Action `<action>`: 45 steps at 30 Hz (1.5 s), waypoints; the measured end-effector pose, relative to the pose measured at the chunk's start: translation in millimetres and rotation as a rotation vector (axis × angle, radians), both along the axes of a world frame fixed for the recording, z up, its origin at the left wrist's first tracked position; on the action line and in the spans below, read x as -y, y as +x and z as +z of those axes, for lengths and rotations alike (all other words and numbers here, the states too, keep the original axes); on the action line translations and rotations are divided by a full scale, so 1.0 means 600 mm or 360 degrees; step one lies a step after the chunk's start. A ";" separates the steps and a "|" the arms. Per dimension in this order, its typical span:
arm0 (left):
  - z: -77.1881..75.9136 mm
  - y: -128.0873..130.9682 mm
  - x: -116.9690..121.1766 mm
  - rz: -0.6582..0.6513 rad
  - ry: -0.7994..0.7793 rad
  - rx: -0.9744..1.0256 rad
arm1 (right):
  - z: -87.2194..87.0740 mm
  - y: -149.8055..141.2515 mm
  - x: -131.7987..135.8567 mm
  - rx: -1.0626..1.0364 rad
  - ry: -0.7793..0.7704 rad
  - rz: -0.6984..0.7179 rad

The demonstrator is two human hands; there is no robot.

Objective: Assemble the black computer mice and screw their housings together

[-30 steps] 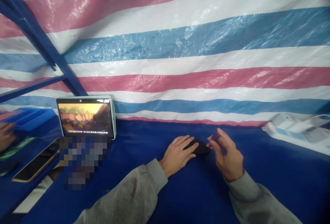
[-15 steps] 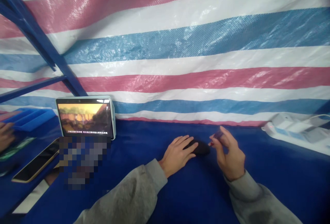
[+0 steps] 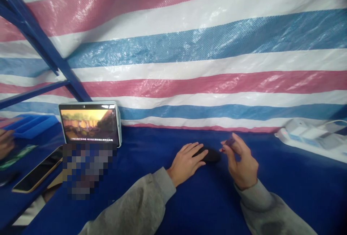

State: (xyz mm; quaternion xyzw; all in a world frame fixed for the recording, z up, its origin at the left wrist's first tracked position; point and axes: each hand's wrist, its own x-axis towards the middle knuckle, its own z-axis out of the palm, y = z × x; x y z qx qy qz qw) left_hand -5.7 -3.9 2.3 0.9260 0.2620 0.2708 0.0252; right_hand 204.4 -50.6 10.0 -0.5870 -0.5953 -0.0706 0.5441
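My left hand (image 3: pixel 187 163) lies palm down with its fingers stretched out, the fingertips resting on a flat black oval object (image 3: pixel 211 154). What kind of object that is, I cannot make out. Just right of it, my right hand (image 3: pixel 244 162) is raised a little over the blue tabletop, thumb and fingers pinched together. Between them is a small dark reddish piece (image 3: pixel 230 142), mostly hidden by the fingers and too small to name.
A tablet (image 3: pixel 90 123) playing a video stands at the back left, with a phone (image 3: pixel 38 170) beside it. Another person's hand (image 3: pixel 5 143) is at the far left by a blue compartment tray (image 3: pixel 38 125). A white power strip (image 3: pixel 303 139) with plugs lies at the right. Striped sheeting (image 3: pixel 189 79) hangs behind.
Both my hands keep nearly the same pose and place. At the lower left, a pale shape below the table edge has shifted slightly.
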 end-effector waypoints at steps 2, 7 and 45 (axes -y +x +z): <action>0.000 0.000 0.000 -0.0005 0.0013 -0.0001 | -0.002 -0.001 0.000 -0.0045 -0.0027 0.0051; -0.001 -0.001 -0.001 0.0000 0.0031 -0.0008 | -0.002 -0.003 0.000 -0.0050 -0.0002 0.0051; 0.008 0.004 0.011 -0.0039 0.0079 -0.0129 | 0.028 -0.011 0.011 -0.0020 0.0264 0.0143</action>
